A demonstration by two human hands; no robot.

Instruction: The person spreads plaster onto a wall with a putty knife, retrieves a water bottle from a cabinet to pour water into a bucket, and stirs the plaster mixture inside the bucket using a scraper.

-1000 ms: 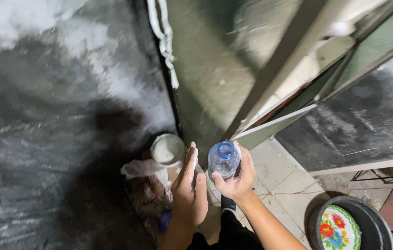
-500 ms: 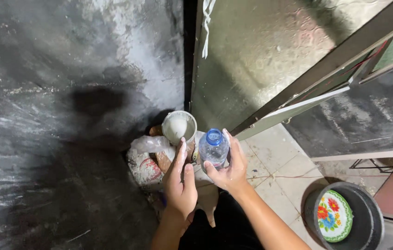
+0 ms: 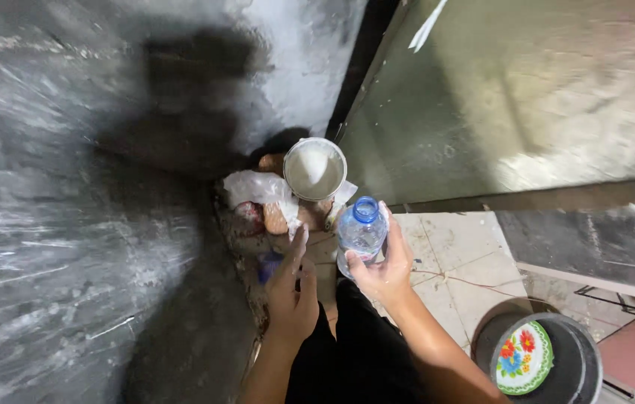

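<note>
A dark grey wall (image 3: 71, 224) fills the left side, and a green door (image 3: 497, 97) stands on the far right. Near right, a black bucket (image 3: 583, 366) has a flowered lid (image 3: 523, 359). A white bowl (image 3: 314, 169) sits on plastic bags (image 3: 258, 191) in the corner. The right hand (image 3: 385, 265) has a closed grip around a clear bottle (image 3: 361, 236) with a blue cap. The left hand (image 3: 293, 295) is open, fingers stretched, just left of the bottle

Black bucket (image 3: 583, 370) with flowered plate (image 3: 523, 357), white bowl (image 3: 314, 169), plastic bags (image 3: 258, 188).
</note>
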